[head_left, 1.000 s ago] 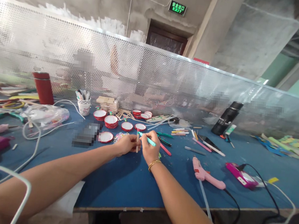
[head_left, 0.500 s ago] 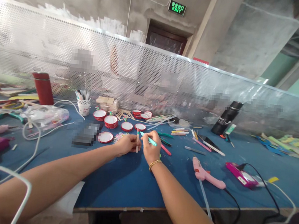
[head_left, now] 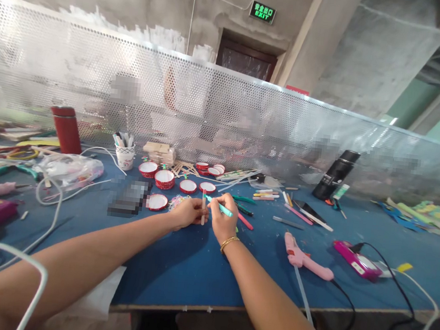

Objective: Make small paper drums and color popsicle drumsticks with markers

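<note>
My left hand (head_left: 188,213) rests on the blue table (head_left: 176,266) and pinches a thin wooden craft stick (head_left: 203,206) that stands nearly upright. My right hand (head_left: 222,219) is closed round a teal marker pen (head_left: 219,205), its tip touching the stick near the top. A gold bracelet (head_left: 228,243) sits on my right wrist. Just behind my hands lie several red-rimmed round lids (head_left: 164,179).
A pink glue gun (head_left: 304,258) with its cord lies to the right, beside a pink device (head_left: 356,256). A black flask (head_left: 336,174), red flask (head_left: 65,129), pen cup (head_left: 125,154), plastic bag (head_left: 69,168), cables and scattered sticks crowd the table. A perforated metal screen (head_left: 218,112) backs it.
Almost nothing differs: both hands hold the same pose on the stick and the pen, and the view has shifted very slightly.
</note>
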